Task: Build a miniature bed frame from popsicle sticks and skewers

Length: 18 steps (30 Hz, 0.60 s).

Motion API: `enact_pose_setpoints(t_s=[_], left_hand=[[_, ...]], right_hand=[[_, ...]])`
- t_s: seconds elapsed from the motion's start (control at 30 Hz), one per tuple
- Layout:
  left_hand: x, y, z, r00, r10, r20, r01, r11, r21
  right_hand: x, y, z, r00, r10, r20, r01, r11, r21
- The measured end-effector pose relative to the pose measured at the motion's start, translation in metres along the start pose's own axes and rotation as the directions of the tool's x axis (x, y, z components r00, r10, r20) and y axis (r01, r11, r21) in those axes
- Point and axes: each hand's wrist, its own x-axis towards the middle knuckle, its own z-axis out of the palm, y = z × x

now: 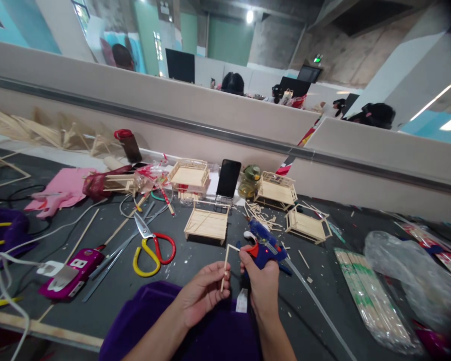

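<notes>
My left hand (206, 291) pinches a thin wooden stick (226, 265) between thumb and fingers. A shorter stick meets its upper end at a corner, making an L shape. At the far end of that short piece are the closed thumb and forefinger of my right hand (262, 281). Just behind my right hand lies a blue glue gun (265, 243), partly covered by the fingers, with a long clear glue stick (315, 301) trailing from its back. Beyond my hands stands a small bed-like frame of sticks (206, 223).
More stick frames (308, 224) stand farther back, beside a phone on a stand (228, 179) and loose sticks (263, 215). Scissors (150, 245) and a magenta power strip (73, 273) lie left. Bagged sticks (374, 296) lie right. A partition (210, 118) bounds the table; people sit beyond.
</notes>
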Motion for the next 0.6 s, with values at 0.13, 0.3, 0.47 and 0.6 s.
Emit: enact_pose_setpoints(t_s=[0.13, 0.3, 0.47, 0.6], left_hand=[[-0.0025, 0.0007, 0.0003, 1.000, 0.015, -0.023, -0.014, 0.999, 0.051], [-0.0036, 0.0009, 0.0006, 0.997, 0.048, -0.053, -0.040, 0.989, 0.141], [-0.0020, 0.0004, -0.0013, 0.993, 0.090, -0.076, -0.068, 0.963, 0.261], [0.0000, 0.0005, -0.0046, 0.989, 0.115, -0.088, -0.085, 0.953, 0.292]], right_hand=[[0.0011, 0.0022, -0.0022, 1.000, -0.003, -0.024, 0.002, 0.999, -0.048], [0.0015, 0.0036, -0.0036, 0.999, -0.009, -0.041, 0.006, 0.997, -0.076], [0.0005, 0.0020, -0.0054, 0.998, -0.021, -0.055, 0.015, 0.993, -0.120], [0.0012, 0.0044, -0.0063, 0.999, -0.019, -0.047, 0.013, 0.990, -0.137]])
